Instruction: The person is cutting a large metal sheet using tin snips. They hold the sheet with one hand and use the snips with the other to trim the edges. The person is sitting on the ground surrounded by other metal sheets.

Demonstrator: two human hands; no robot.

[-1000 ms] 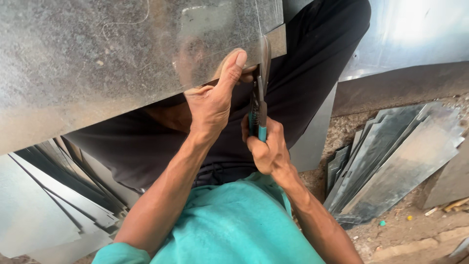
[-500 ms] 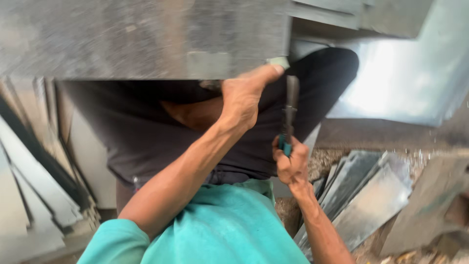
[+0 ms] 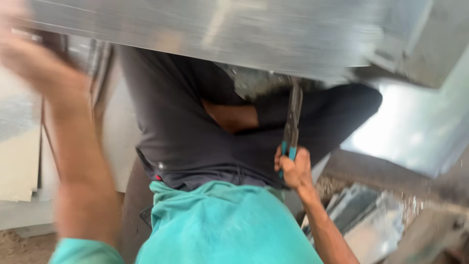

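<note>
Near you, your right hand [image 3: 294, 168] stays clamped around one pair of teal-handled snips [image 3: 291, 128], blades up at the near edge of the single big metal sheet [image 3: 205, 27]. Your left hand [image 3: 36, 68] has let go, blurred at far left; its grip is unclear, so the sheet is less steadied.

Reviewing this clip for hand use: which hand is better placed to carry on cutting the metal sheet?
Probably the right hand: it grips the snips by their teal handles, blades up at the metal sheet edge. The left hand is blurred, off to the side, holding nothing visible.
</note>
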